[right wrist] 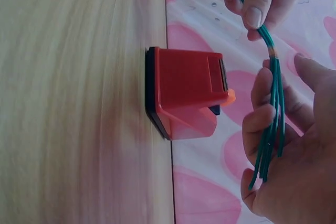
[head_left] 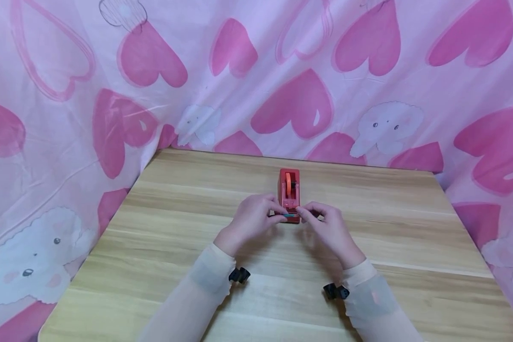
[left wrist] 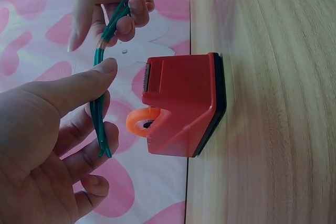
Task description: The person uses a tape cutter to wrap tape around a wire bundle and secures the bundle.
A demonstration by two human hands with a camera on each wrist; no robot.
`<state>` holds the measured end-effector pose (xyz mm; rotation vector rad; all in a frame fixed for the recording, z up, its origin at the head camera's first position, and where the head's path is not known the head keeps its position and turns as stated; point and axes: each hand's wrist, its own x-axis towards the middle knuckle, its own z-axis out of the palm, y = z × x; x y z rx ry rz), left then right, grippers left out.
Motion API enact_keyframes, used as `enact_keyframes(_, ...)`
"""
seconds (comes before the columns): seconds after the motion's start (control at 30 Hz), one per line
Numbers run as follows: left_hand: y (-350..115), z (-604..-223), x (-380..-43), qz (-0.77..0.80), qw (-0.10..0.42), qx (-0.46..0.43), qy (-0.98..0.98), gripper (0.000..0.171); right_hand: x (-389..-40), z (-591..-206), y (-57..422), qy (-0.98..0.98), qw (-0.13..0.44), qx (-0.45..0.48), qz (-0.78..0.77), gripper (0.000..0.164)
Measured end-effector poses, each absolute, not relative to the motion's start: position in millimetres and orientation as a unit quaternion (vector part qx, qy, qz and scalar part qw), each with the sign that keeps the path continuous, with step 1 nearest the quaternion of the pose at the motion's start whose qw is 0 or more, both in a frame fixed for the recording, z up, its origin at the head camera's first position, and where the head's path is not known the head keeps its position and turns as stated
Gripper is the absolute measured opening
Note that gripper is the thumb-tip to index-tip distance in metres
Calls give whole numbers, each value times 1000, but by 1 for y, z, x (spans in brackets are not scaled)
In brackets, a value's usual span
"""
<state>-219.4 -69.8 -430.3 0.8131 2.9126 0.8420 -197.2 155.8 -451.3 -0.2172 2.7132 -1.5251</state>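
A bundle of thin green strands, like coated wires (left wrist: 98, 109), spans both hands, with a narrow orange band (right wrist: 272, 52) around it partway along. My left hand (head_left: 253, 215) pinches the bundle between thumb and fingers on one side of the band. On the other side, the loose ends lie across the loosely bent fingers of my right hand (head_left: 330, 227). The right thumb (right wrist: 312, 71) stands away from the strands. Just beyond the hands sits a red tape dispenser (left wrist: 184, 85) with an orange tape roll (left wrist: 137, 124) and a toothed cutting edge.
The dispenser stands on a wooden table (head_left: 188, 190), whose far edge meets a pink curtain (head_left: 235, 99) with hearts. The curtain also hangs along both sides. Small black devices (head_left: 239, 275) are worn at both wrists.
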Motion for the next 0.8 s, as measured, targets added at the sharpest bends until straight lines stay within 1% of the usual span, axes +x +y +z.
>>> enact_keyframes(0.2,-72,-430,-223,279,15,241,929,22,-199,-450,160,868,10,-95,-488,21)
enact_keyframes(0.33,-74,-429,-224,289,9,241,926,20,-199,-449,161,867,7,-100,-487,16)
enact_keyframes(0.5,-75,-428,-224,287,-1,246,926,13,-199,-448,161,873,8,-96,-479,15)
enact_keyframes(0.8,-75,-427,-223,279,-8,239,930,12,-198,-450,163,887,3,-98,-451,15)
